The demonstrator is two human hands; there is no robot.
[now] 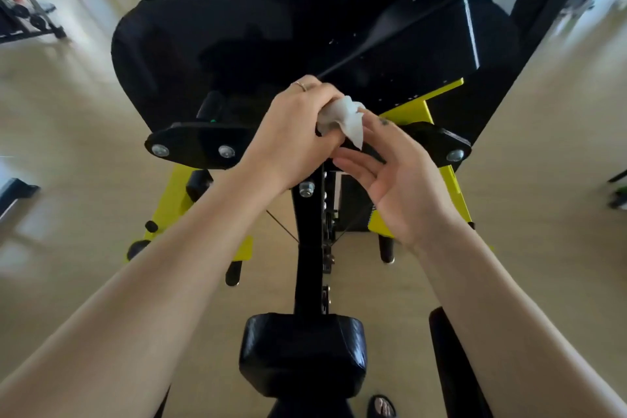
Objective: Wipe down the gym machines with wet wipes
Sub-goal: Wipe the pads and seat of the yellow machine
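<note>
A black and yellow gym machine (305,37) fills the middle of the view, with a wide black top housing, a black cross plate (196,146) with bolts and a black central post (307,248). My left hand (298,132) is closed around a crumpled white wet wipe (346,119) just above the cross plate, at the centre of the machine. My right hand (397,180) is beside it, palm turned up, fingers spread, fingertips touching the hanging edge of the wipe. Below, a black padded seat (302,353) sits on the post.
Yellow frame parts (410,112) stick out on both sides of the post. Other racks and benches (30,17) stand at the far left on the pale floor. A sandalled foot (381,405) shows at the bottom edge. A black pad (451,366) rises at the lower right.
</note>
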